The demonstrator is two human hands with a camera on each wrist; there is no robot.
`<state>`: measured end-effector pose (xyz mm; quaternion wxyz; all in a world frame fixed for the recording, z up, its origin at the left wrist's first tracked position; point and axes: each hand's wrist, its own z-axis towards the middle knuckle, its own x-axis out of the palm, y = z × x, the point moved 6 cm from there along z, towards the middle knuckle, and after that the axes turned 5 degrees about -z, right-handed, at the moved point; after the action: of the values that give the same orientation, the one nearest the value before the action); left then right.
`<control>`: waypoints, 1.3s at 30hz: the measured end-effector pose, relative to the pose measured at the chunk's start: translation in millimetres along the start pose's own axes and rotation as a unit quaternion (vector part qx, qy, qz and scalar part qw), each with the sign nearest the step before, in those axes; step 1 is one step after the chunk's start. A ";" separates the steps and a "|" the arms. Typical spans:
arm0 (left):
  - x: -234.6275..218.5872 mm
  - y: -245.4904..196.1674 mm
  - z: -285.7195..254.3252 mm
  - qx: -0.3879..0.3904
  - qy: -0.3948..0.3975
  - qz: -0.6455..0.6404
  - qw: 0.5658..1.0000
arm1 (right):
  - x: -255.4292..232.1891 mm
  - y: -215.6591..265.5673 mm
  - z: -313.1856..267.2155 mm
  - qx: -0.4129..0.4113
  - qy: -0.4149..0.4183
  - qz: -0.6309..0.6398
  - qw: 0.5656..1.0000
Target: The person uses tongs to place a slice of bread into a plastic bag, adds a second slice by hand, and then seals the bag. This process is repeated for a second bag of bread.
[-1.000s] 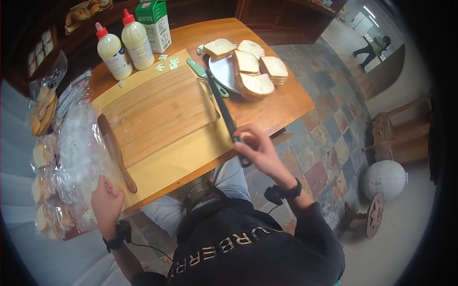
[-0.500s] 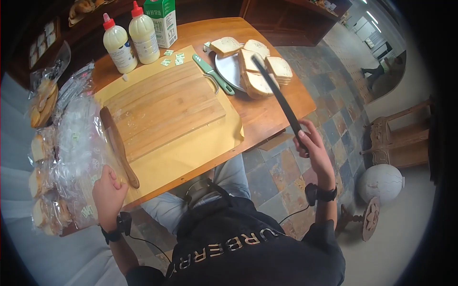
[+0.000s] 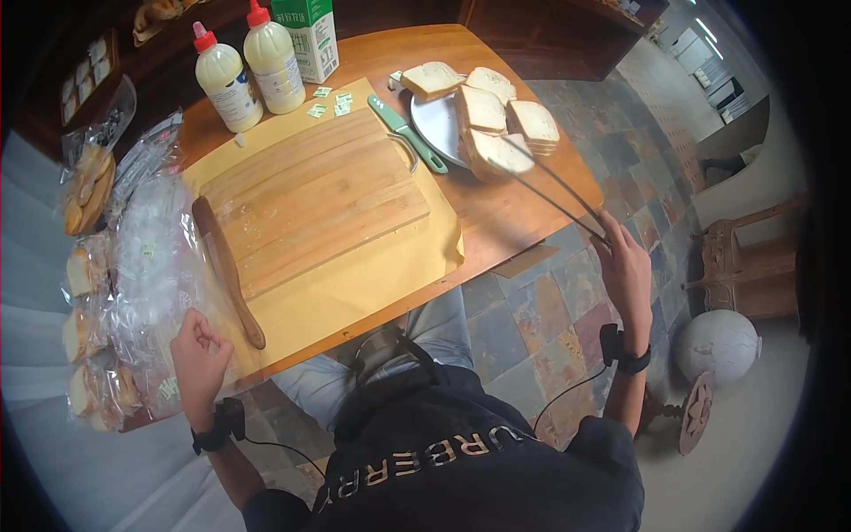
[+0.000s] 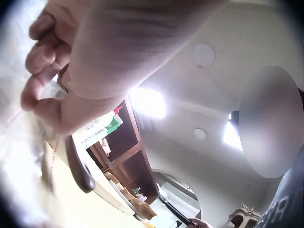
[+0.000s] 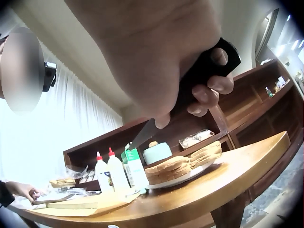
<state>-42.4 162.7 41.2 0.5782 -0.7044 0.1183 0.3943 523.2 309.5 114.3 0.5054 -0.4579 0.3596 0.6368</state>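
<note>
Right hand (image 3: 626, 270) grips the black handle of a long, thin-bladed metal knife (image 5: 202, 69), fingers closed around it, off the table's right edge; the blade, blurred double in the head view, points far-left toward stacked white bread slices (image 3: 498, 152) with brown crusts, contact not determinable. Bread sits on and over a round white plate (image 3: 429, 129), far right on the brown wooden table (image 3: 510, 226). Left hand (image 3: 200, 355), fingers loosely curled, nothing seen in them, lies near left beside crumpled clear plastic bags (image 3: 151, 275) and a slender dark-brown wooden tool (image 3: 224, 266). Rectangular light-wood cutting board (image 3: 310, 195) lies between, on yellow paper (image 3: 355, 297).
</note>
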 end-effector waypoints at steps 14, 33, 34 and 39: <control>-34.5 -7.1 -8.7 0.027 -0.089 -0.080 0.992 | 7.3 10.3 6.3 -0.045 -0.030 -0.127 0.990; -35.2 -10.9 -20.2 0.038 -0.100 -0.133 0.985 | 12.7 14.1 15.5 -0.063 0.009 -0.091 0.994; -34.7 -12.3 -21.2 0.033 -0.105 -0.130 0.985 | 13.4 11.5 16.7 -0.056 0.013 -0.074 0.996; -32.3 -11.6 -21.4 0.036 -0.101 -0.125 0.986 | 12.5 -1.8 25.3 -0.034 0.013 -0.005 0.999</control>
<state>-47.6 137.4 72.4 0.6573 -0.6485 -0.0158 0.3835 518.4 337.2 110.6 0.4885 -0.4846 0.3421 0.6399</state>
